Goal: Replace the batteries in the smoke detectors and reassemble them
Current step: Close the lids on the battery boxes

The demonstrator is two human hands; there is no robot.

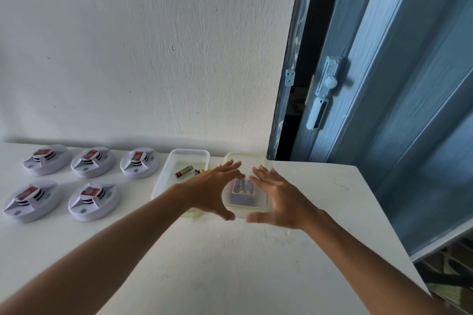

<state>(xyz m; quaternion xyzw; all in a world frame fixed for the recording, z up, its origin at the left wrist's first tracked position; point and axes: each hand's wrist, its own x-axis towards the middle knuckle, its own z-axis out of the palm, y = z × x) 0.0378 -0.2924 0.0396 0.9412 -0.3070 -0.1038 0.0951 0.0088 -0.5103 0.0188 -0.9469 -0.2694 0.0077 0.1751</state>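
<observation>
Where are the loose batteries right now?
In the head view, the batteries lie in the open clear tray, right of the smoke detectors, just behind the left hand.

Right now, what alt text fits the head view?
Both hands, left hand and right hand, reach open toward a lidded clear container on a white table. Beside it sits an open tray with batteries; five smoke detectors lie left.

2 bare forearms, sleeveless, no jewellery
</observation>
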